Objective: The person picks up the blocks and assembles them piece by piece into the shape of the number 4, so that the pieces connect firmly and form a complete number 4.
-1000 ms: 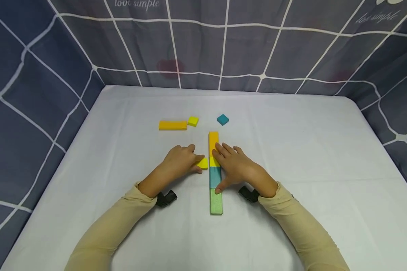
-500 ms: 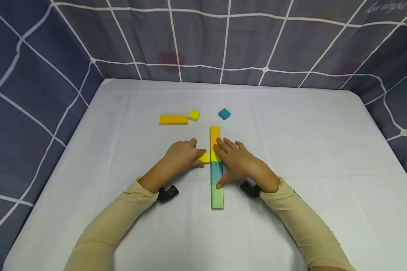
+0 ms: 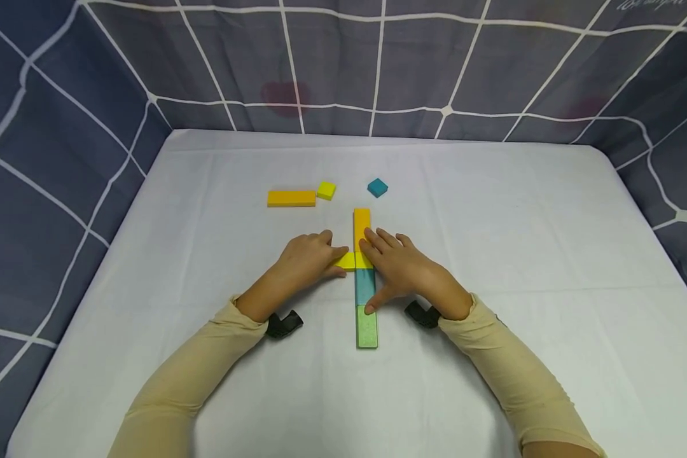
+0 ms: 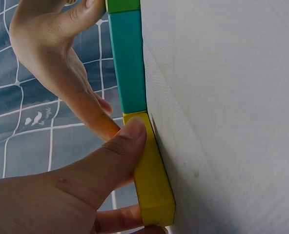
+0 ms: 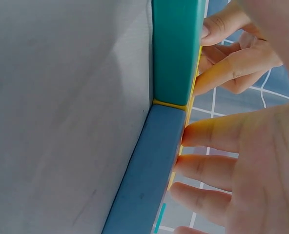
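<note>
From my remote seat, I see the left hand [image 3: 308, 259] pinching a yellow block [image 3: 346, 261] between thumb and fingers, the gap narrowed to the block's width. That block lies at the row's nine o'clock side, its end meeting, or very nearly meeting, the yellow piece [image 3: 364, 261]; I can't rule out a hairline gap. The row runs from twelve to six: orange piece [image 3: 362, 219], yellow piece, teal piece [image 3: 364, 287], green piece [image 3: 367, 331]. The right hand [image 3: 402, 270] comes over it from four o'clock, fingers spread and fairly straight, fingertips on the upper pieces and thumb by the teal-green seam. My main worry is a shove towards three o'clock: too much push from the left could bow the row if the right fingers bear down lightly. Uneven pressure between fingertips and thumb might split a seam or twist a piece. A careless release could also drag the pinched block askew. The loose orange bar [image 3: 291, 199], towards half past ten from it, seems safe unless a knuckle strays.
</note>
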A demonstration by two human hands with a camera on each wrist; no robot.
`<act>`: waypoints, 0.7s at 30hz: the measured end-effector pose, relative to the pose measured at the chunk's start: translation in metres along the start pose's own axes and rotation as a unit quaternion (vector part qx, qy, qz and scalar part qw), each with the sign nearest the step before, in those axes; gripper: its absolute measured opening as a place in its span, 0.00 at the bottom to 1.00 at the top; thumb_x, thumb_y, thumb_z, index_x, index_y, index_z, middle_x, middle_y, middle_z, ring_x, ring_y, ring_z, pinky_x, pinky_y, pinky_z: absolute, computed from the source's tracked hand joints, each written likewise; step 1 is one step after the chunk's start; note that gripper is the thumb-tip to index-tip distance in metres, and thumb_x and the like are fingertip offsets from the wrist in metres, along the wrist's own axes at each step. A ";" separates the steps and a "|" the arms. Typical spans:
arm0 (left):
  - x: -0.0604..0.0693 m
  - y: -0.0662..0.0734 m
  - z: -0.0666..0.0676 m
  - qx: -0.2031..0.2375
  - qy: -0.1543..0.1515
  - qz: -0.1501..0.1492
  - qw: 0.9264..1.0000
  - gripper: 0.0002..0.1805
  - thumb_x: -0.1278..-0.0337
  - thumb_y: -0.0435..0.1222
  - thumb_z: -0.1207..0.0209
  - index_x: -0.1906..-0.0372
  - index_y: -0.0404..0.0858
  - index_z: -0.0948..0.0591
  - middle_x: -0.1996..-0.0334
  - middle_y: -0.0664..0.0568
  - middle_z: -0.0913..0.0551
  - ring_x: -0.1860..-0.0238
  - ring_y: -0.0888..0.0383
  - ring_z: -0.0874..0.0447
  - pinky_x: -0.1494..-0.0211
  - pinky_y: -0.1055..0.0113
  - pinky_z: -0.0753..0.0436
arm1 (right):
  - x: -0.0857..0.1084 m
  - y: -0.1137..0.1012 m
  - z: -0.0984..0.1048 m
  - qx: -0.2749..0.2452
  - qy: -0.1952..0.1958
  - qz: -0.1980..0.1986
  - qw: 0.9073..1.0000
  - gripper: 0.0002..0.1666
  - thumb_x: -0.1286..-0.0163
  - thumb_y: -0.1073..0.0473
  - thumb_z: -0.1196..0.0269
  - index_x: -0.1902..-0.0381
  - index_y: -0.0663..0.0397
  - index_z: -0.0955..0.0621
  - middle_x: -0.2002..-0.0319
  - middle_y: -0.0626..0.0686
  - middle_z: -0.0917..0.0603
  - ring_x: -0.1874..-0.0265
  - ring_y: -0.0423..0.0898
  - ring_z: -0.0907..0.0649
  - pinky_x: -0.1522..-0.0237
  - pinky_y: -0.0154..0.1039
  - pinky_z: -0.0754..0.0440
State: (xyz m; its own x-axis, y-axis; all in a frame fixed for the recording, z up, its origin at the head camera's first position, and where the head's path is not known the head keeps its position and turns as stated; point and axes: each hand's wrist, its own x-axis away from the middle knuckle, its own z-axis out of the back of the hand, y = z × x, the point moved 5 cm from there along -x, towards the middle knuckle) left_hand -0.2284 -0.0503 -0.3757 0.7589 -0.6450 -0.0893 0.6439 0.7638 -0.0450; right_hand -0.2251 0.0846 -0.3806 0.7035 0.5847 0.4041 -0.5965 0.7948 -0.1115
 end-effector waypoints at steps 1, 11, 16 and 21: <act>0.000 0.000 0.000 0.000 0.002 -0.001 1.000 0.24 0.54 0.54 0.39 0.52 0.47 0.18 0.72 0.48 0.22 0.80 0.57 0.27 0.75 0.67 0.23 | 0.000 0.000 0.000 0.000 -0.001 -0.001 1.000 0.73 0.64 0.22 0.36 0.29 0.57 0.50 0.28 0.58 0.58 0.29 0.56 0.56 0.33 0.57 0.52; 0.001 0.000 0.000 0.003 0.011 -0.003 1.000 0.24 0.54 0.55 0.39 0.53 0.47 0.17 0.73 0.49 0.23 0.80 0.56 0.27 0.76 0.67 0.25 | 0.001 -0.002 0.002 -0.006 -0.002 -0.002 1.000 0.72 0.63 0.24 0.36 0.29 0.58 0.50 0.28 0.58 0.57 0.29 0.57 0.55 0.33 0.57 0.52; 0.001 0.000 -0.001 0.007 0.016 -0.007 1.000 0.24 0.54 0.53 0.38 0.53 0.45 0.17 0.73 0.48 0.24 0.80 0.56 0.28 0.76 0.68 0.25 | 0.001 -0.001 0.002 -0.007 -0.004 -0.003 1.000 0.73 0.63 0.23 0.36 0.29 0.57 0.50 0.28 0.58 0.58 0.29 0.57 0.56 0.33 0.58 0.53; 0.000 -0.001 -0.007 -0.003 0.023 -0.014 1.000 0.24 0.52 0.55 0.41 0.53 0.46 0.17 0.74 0.49 0.25 0.80 0.57 0.29 0.77 0.68 0.26 | 0.001 -0.001 0.001 -0.011 -0.006 -0.005 1.000 0.73 0.63 0.23 0.36 0.29 0.57 0.51 0.28 0.58 0.58 0.29 0.57 0.55 0.33 0.58 0.53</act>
State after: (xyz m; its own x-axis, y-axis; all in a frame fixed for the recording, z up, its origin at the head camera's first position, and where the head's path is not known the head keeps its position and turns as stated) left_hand -0.2300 -0.0512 -0.3822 0.7350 -0.6647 -0.1342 0.6642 0.7455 -0.0547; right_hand -0.2248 0.0841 -0.3790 0.7048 0.5745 0.4162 -0.5805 0.8042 -0.1271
